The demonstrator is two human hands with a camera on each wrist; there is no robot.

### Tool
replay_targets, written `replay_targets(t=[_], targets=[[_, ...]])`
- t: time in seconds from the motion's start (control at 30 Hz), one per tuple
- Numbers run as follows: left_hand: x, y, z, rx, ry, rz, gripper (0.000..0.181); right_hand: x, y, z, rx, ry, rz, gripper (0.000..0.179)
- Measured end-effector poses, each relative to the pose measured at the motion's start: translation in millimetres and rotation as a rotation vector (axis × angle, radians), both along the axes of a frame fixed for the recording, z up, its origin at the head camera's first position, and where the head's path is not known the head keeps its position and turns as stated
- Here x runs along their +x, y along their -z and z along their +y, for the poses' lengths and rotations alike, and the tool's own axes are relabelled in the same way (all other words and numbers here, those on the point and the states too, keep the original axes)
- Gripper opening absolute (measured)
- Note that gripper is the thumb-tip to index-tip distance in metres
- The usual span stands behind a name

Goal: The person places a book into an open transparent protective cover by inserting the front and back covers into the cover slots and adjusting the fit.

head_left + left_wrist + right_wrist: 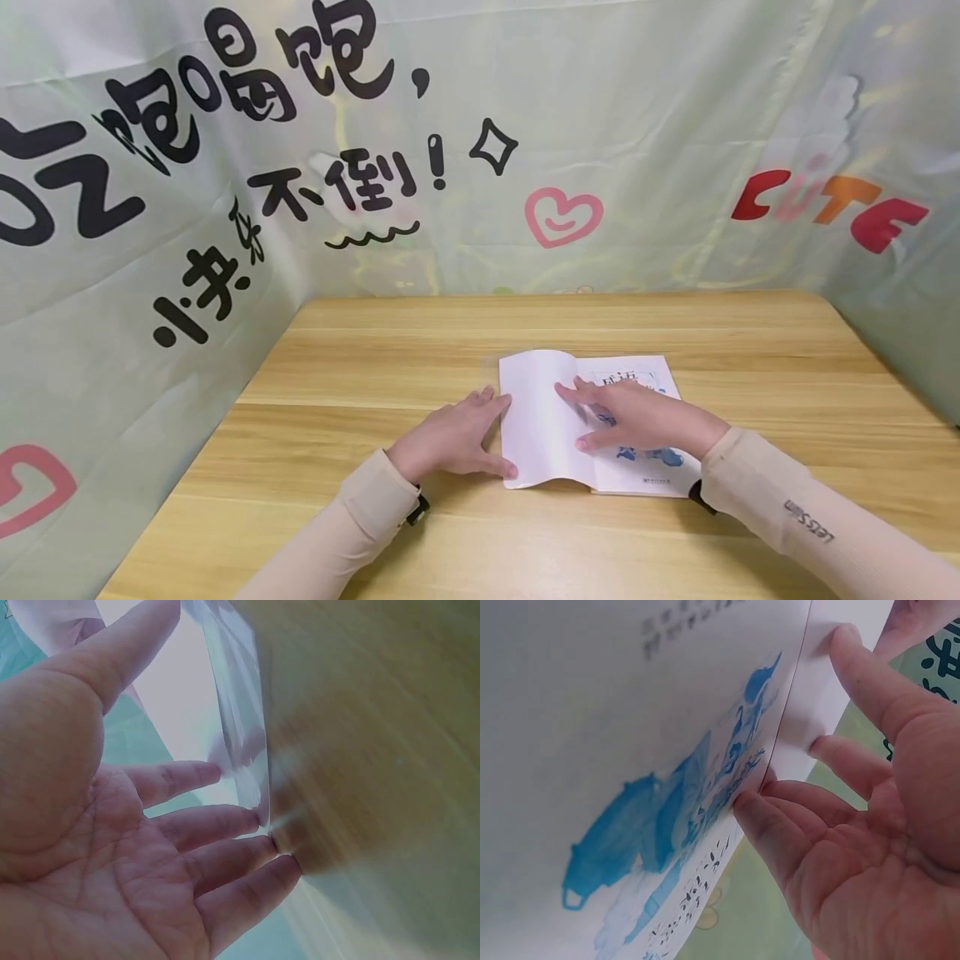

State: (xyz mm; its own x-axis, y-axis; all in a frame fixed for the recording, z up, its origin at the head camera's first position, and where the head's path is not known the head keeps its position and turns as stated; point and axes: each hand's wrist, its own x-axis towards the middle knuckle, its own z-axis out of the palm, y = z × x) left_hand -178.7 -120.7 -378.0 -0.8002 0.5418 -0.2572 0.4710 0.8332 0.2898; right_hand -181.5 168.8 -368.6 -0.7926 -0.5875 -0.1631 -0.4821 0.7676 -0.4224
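Observation:
An open book [645, 482] lies on the wooden table, with a plain white leaf [534, 425] turned to the left and slightly bowed up. On its right side is a page with dark Chinese characters and blue pictures [622, 840]. My left hand [457, 433] is at the leaf's left edge, thumb on the lower corner and fingers spread along the side. A strip of clear film [238, 712] runs along that edge. My right hand [648, 417] reaches over the printed page, its fingertips touching the book near the fold. Its fingers are extended and partly cover the print.
The wooden table [360, 358] extends around the book on all sides. Behind and to the left hangs a pale fabric sheet [637, 100] with black characters, pink hearts and the word CUTE. A dark band [418, 507] shows at the left wrist.

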Motion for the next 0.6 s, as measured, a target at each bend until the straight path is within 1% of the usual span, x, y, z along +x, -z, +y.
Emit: replay_targets(t=[0.27,0.43,0.6], targets=[[0.5,-1.0,0.5,0.002,-0.001,0.0,0.099,2.5,0.1,-5.7,-0.004,0.028,-0.023,0.08],[1.2,-0.3,1.8,-0.006,0.004,0.018,0.097,4.3,0.1,-8.8,0.005,0.041,-0.008,0.08],[1.3,1.8,2.2,-0.008,-0.001,0.022,0.096,4.3,1.1,-12.3,0.014,0.038,-0.002,0.082]])
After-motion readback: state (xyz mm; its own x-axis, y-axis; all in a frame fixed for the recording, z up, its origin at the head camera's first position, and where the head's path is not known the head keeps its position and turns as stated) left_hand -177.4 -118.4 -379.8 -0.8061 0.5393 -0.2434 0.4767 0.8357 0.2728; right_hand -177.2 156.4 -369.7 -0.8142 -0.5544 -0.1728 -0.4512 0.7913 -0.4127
